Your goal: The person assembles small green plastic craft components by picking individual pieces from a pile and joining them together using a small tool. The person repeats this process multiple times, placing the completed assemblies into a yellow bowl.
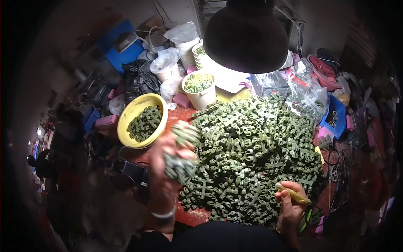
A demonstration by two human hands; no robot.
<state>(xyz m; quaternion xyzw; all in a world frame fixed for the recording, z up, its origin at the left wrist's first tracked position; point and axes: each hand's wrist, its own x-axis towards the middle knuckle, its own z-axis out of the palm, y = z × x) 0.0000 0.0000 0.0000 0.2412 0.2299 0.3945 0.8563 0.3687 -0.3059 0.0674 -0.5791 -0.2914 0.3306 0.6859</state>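
Note:
A large heap of small green moulded pieces, many ring-shaped and joined on cross-shaped stems, covers the middle of the red worktop. At the heap's left edge my left hand, blurred by motion, is closed around clusters of these green pieces. A yellow bowl with more green pieces in it stands just beyond that hand. Over the heap's lower right, my right hand grips a slim tool with a yellowish, wrapped-looking handle. I cannot make out the tool's working end.
A dark lamp shade hangs over the far side. Behind the heap are a white bucket of light green bits, a clear plastic box and plastic bags. A blue bin stands right; a black bag lies left.

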